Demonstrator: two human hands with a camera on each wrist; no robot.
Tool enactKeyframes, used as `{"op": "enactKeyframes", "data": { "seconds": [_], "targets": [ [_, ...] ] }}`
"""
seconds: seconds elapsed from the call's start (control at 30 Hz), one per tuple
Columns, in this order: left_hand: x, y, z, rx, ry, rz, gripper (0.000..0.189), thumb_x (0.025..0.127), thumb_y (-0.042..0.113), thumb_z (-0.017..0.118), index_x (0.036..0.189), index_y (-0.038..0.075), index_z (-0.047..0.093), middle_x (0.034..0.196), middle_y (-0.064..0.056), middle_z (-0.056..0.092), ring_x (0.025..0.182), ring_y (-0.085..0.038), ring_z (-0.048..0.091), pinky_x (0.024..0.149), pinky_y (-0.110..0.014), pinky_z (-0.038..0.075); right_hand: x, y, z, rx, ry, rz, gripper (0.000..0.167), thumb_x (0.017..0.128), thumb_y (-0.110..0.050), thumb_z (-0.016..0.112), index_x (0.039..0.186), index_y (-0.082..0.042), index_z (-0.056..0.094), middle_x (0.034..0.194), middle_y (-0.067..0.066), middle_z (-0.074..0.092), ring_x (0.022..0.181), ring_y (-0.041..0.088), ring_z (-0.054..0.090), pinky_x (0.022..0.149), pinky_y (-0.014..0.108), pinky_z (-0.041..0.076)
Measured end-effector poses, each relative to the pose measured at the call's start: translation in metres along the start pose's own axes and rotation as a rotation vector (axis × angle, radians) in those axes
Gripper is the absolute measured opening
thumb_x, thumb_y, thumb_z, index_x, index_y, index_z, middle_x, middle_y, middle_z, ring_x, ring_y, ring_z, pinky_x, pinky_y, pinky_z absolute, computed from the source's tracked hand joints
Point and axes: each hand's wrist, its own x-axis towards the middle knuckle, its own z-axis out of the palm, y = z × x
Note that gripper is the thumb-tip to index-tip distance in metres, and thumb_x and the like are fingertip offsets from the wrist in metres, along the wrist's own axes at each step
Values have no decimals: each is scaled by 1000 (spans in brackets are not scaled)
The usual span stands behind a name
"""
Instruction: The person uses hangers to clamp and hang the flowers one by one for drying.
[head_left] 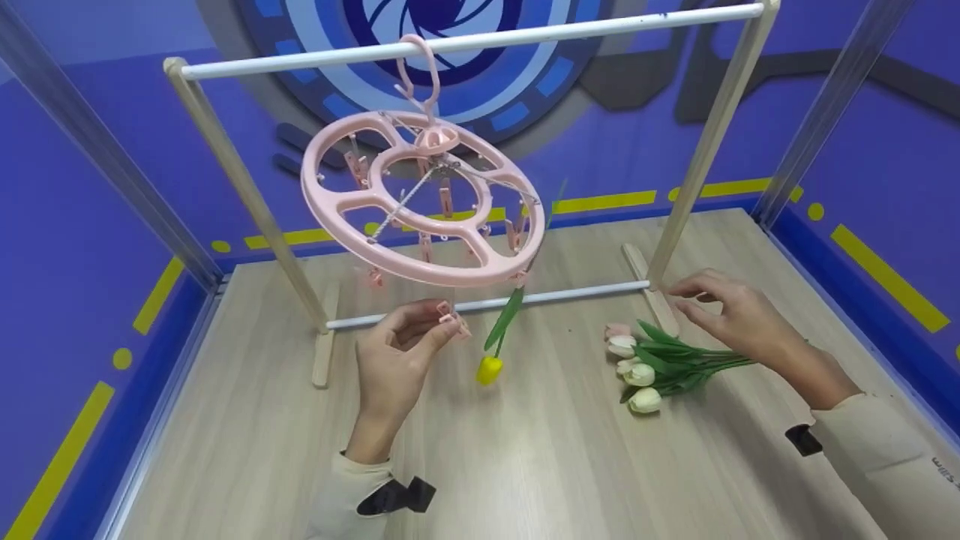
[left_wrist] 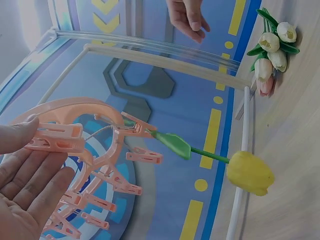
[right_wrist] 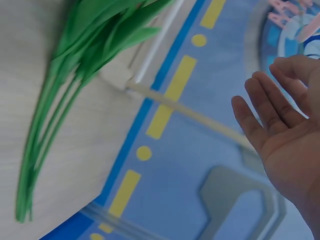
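Note:
A round pink clip hanger (head_left: 337,201) hangs by its hook from the white top bar. My left hand (head_left: 394,360) pinches one of its pink clothespins (left_wrist: 56,137) between thumb and fingers, at the hanger's near side. Beside it, a yellow tulip (head_left: 490,370) hangs head down, its green stem caught in another clothespin (left_wrist: 136,126). My right hand (head_left: 731,311) is held in the air with nothing in it, over the stem end of a bunch of white and pink tulips (head_left: 641,373) lying on the table. In the right wrist view its fingers (right_wrist: 270,107) are loosely bent.
A wooden stand with upright posts (head_left: 709,142), a white top bar (head_left: 600,30) and a lower white bar (head_left: 585,292) holds the hanger. Several more clothespins (left_wrist: 127,185) dangle from the ring. Blue panels (head_left: 112,187) enclose the wood-look table (head_left: 525,457).

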Motion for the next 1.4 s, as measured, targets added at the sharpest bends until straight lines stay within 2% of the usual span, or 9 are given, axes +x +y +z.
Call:
{"op": "enactKeyframes", "data": {
  "seconds": [0.27, 0.37, 0.63, 0.77, 0.9, 0.97, 1.03, 1.23, 1.4],
  "targets": [
    [0, -1, -2, 2, 6, 1, 24, 90, 3, 85, 112, -1, 76, 106, -5, 78, 95, -22, 75, 85, -31, 63, -19, 33, -2, -49, -45, 86, 22, 94, 5, 77, 113, -7, 77, 109, 7, 75, 96, 31, 72, 83, 25, 59],
    [0, -1, -2, 2, 5, 5, 23, 91, 3, 84, 112, -2, 76, 107, -6, 78, 94, -22, 75, 85, -30, 63, -25, 42, -3, -55, -64, 109, 23, 93, 6, 77, 113, -5, 77, 108, 8, 75, 95, 32, 72, 81, 30, 61],
    [0, 0, -2, -11, 4, 11, 23, 91, 1, 83, 112, -4, 75, 107, -7, 78, 95, -23, 76, 84, -29, 63, -44, 63, -2, -65, -144, 176, 18, 95, 0, 78, 112, -3, 77, 106, 10, 76, 94, 33, 73, 79, 52, 63],
    [0, 0, -1, -13, 10, 8, 23, 91, 2, 84, 112, -3, 76, 106, -7, 78, 95, -22, 76, 84, -30, 63, -52, 70, -1, -37, -211, 260, 18, 98, -5, 77, 115, 0, 76, 109, 14, 76, 99, 37, 72, 82, 47, 63],
    [1, 0, -1, -5, 12, 10, 23, 91, 2, 84, 112, -3, 76, 106, -6, 78, 96, -22, 76, 85, -29, 63, -58, 76, 0, -32, -268, 330, 20, 99, -9, 76, 116, 1, 75, 111, 17, 75, 105, 41, 70, 86, 47, 61],
    [0, -1, -1, 4, 10, 15, 23, 91, 2, 84, 112, -2, 76, 106, -5, 78, 96, -22, 76, 84, -28, 63, -60, 79, 1, -38, -276, 329, 19, 99, -8, 76, 115, 2, 76, 111, 17, 75, 105, 42, 70, 86, 55, 60],
    [0, -1, -1, 5, 7, 18, 23, 91, 2, 84, 112, -2, 76, 107, -5, 78, 95, -22, 75, 85, -29, 63, -63, 82, 2, -52, -275, 313, 17, 98, -6, 77, 113, 1, 77, 108, 15, 75, 103, 42, 71, 85, 57, 60],
    [0, 0, -2, 5, 9, 12, 24, 91, 2, 84, 113, -2, 76, 107, -5, 78, 95, -22, 75, 85, -29, 63, -69, 90, 6, -79, -272, 278, 12, 95, -5, 79, 107, -3, 80, 104, 9, 75, 98, 37, 72, 79, 46, 61],
    [0, 1, -2, 12, 13, 0, 25, 90, 3, 85, 113, -1, 76, 108, -4, 78, 95, -22, 75, 85, -29, 63, -72, 96, 10, -103, -270, 237, 12, 91, 1, 81, 100, -6, 80, 98, 6, 75, 92, 33, 73, 78, 48, 61]
  ]
}}
